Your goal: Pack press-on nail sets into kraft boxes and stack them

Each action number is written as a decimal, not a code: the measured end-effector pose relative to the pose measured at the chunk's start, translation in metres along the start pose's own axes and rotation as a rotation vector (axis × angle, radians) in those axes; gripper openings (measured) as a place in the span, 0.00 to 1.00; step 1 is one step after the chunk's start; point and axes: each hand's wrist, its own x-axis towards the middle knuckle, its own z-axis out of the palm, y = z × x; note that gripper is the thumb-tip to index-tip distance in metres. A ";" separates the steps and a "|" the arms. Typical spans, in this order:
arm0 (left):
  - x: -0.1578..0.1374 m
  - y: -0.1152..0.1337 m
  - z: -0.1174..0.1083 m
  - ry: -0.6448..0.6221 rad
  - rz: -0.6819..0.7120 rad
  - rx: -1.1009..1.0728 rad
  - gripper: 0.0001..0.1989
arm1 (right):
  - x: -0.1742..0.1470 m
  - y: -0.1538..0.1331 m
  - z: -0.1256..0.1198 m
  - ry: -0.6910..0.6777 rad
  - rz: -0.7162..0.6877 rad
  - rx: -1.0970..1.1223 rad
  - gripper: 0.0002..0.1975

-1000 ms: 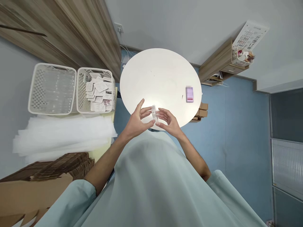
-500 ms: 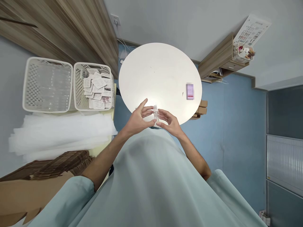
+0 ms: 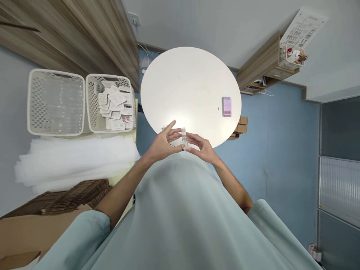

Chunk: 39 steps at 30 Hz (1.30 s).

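Between my two hands, over the near edge of the round white table (image 3: 188,75), is a small clear plastic box (image 3: 184,138) seen edge-on. My left hand (image 3: 165,142) grips its left side, thumb at the near end and fingers along the far part, with the index finger raised. My right hand (image 3: 201,147) pinches it from the right with thumb and fingertips. What the box contains is too small to make out. Just beyond my left hand, a small shiny item (image 3: 163,128) lies at the table's edge, partly hidden.
A purple box (image 3: 227,107) lies at the table's right. To the left stand a white basket (image 3: 29,101) of clear plastic boxes and another basket (image 3: 89,112) of cards. White packing sheets (image 3: 75,157) and folded cardboard (image 3: 78,195) lie nearer. A wooden cabinet (image 3: 260,63) stands at the back right.
My view has shifted slightly. Both hands keep their hold on the clear box, which is tilted a little differently. More of the shiny item beyond my left hand shows.
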 end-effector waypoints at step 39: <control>0.016 -0.006 -0.040 0.150 0.055 -0.037 0.54 | 0.102 -0.009 0.001 0.159 0.038 -0.026 0.25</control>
